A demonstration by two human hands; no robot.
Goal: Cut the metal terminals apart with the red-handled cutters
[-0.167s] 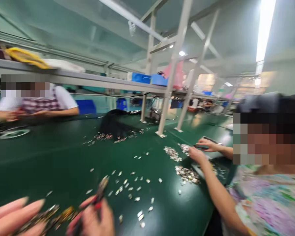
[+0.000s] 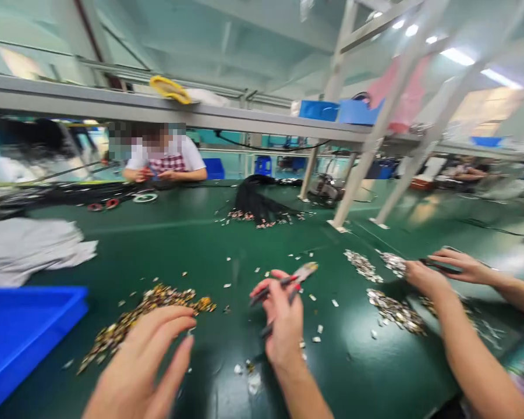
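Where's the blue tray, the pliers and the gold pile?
Blue plastic tray (image 2: 30,293): head view, on its rim.
Small metal pliers (image 2: 306,270): head view, on the tip.
Gold-coloured metal pile (image 2: 157,299): head view, on its middle.

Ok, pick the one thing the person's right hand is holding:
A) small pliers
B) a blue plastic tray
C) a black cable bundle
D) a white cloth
A: the right hand grips the handles of small pliers, whose metal tip points up and away from the palm.

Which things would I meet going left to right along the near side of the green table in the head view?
Blue plastic tray → pile of gold-coloured scraps → right hand holding pliers → pile of silver scraps → co-worker's arm
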